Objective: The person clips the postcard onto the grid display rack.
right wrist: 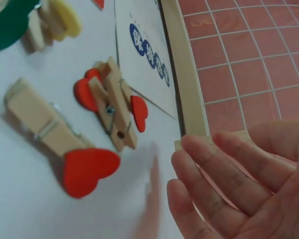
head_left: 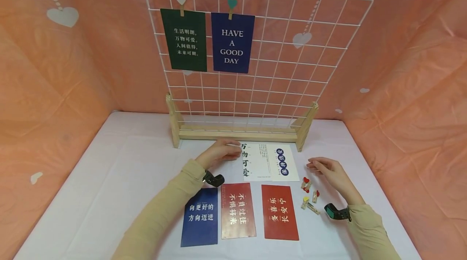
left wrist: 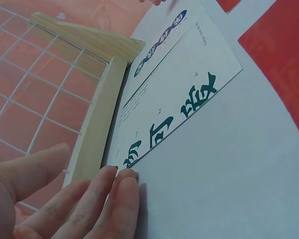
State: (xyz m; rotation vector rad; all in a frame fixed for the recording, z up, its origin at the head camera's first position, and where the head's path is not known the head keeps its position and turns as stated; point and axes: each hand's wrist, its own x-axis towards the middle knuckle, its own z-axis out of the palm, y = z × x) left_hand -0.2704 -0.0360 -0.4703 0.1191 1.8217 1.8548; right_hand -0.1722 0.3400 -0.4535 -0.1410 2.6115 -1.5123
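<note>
My left hand [head_left: 221, 151] has its fingertips right at the left edge of a white card [head_left: 256, 171] with dark green characters. Its fingers [left wrist: 92, 199] are loosely bent, and the thumb stands apart from them in the left wrist view. Overlapping that card is another white card [head_left: 290, 160] with blue round characters. Over the table to the right, my right hand [head_left: 333, 175] holds nothing, its fingers [right wrist: 234, 184] relaxed and a little spread. Just beside it lie several small wooden clothespins [right wrist: 40, 119] with heart decorations, mostly red, one yellow and one green.
A white wire grid [head_left: 279, 61] rises behind in a wooden stand [head_left: 237, 135]. Clipped to it are a green card [head_left: 185, 61] and a blue card [head_left: 231, 67]. Nearer me lie another blue card [head_left: 198, 233], a pinkish-red card [head_left: 238, 231] and a red card [head_left: 281, 231].
</note>
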